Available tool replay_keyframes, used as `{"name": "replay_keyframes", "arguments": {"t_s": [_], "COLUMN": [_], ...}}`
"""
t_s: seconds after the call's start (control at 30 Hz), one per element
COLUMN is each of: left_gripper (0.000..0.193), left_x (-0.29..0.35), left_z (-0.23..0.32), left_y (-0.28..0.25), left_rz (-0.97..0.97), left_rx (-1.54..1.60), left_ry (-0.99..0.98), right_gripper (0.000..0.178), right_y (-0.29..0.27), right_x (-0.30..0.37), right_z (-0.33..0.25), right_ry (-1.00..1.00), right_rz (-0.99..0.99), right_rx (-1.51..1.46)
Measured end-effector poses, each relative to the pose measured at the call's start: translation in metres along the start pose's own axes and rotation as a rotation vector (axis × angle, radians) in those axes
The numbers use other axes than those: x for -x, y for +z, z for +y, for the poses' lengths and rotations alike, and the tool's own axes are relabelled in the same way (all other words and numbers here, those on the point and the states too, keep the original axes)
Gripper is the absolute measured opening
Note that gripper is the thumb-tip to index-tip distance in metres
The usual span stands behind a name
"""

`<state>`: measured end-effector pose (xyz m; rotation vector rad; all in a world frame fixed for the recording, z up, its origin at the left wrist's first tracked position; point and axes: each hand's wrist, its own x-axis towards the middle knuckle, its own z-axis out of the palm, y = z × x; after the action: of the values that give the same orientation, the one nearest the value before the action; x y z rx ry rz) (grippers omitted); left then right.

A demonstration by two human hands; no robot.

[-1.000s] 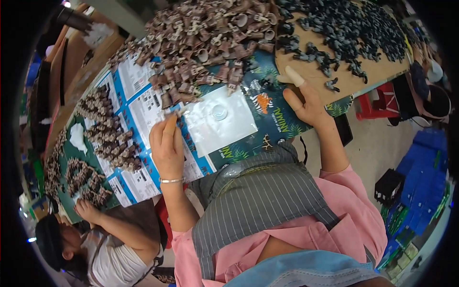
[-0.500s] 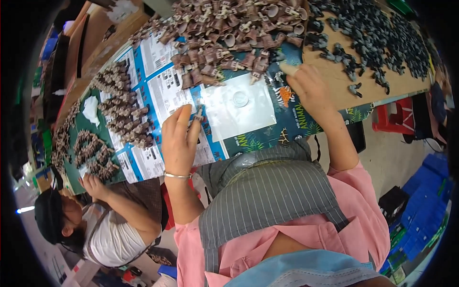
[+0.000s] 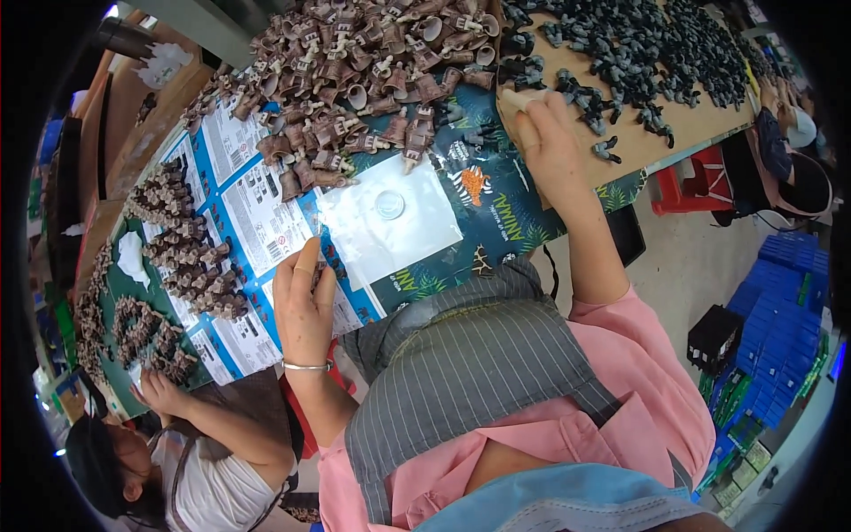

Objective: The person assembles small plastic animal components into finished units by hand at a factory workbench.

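My left hand [image 3: 306, 301], with a bangle at the wrist, is over the printed white-and-blue sheets [image 3: 257, 208]. Its thumb and fingers pinch a small brown figure piece [image 3: 318, 271], mostly hidden by the fingers. To the right, my right hand [image 3: 551, 155] is above the edge of the brown cardboard, near the grey-and-black figures. It wears pale covers on its fingertips, and its bent fingers look apart, with nothing visible between them. Between the hands lies a clear plastic bag [image 3: 355, 248] with a round clear disc [image 3: 389, 205] on it.
Brown figure pieces [image 3: 355, 62] are heaped at the back; grey-and-black figures [image 3: 638, 53] cover the cardboard [image 3: 567, 97]. Assembled brown figures [image 3: 199, 270] stand in rows at left, where a co-worker's hand [image 3: 164, 390] works. A red stool [image 3: 696, 182] and blue boxes [image 3: 784, 301] are at right.
The whole view has shifted, so the table appears further left. Relative to the table, my right hand has moved right toward the cardboard. My left hand has lowered slightly, still pinching the piece.
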<state>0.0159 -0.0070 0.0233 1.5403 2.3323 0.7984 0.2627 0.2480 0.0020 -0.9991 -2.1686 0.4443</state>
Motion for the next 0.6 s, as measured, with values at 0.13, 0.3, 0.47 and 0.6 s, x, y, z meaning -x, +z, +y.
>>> {"name": "replay_keyframes", "arguments": {"t_s": [0.13,0.3,0.47,0.6], "left_gripper": [0.043,0.049,0.050,0.052], "left_x": [0.009,0.012,0.014,0.022], "left_z": [-0.008,-0.016,-0.020,-0.027], "left_y": [0.001,0.003,0.005,0.010], "left_rz": [0.040,0.210,0.294,0.314], "left_rx": [0.043,0.870,1.416,1.582], "left_ry": [-0.049,-0.363,-0.449,-0.406], "right_gripper": [0.018,0.037,0.031,0.026], "right_y": [-0.017,-0.009,0.001,-0.003], "right_x": [0.011,0.013,0.009,0.013], "right_z": [-0.002,-0.024,-0.026,-0.044], "right_ry": [0.065,0.100,0.184,0.328], "right_rz": [-0.028,-0.131,-0.187,-0.303], "right_rx": [0.109,0.190,0.067,-0.327]}}
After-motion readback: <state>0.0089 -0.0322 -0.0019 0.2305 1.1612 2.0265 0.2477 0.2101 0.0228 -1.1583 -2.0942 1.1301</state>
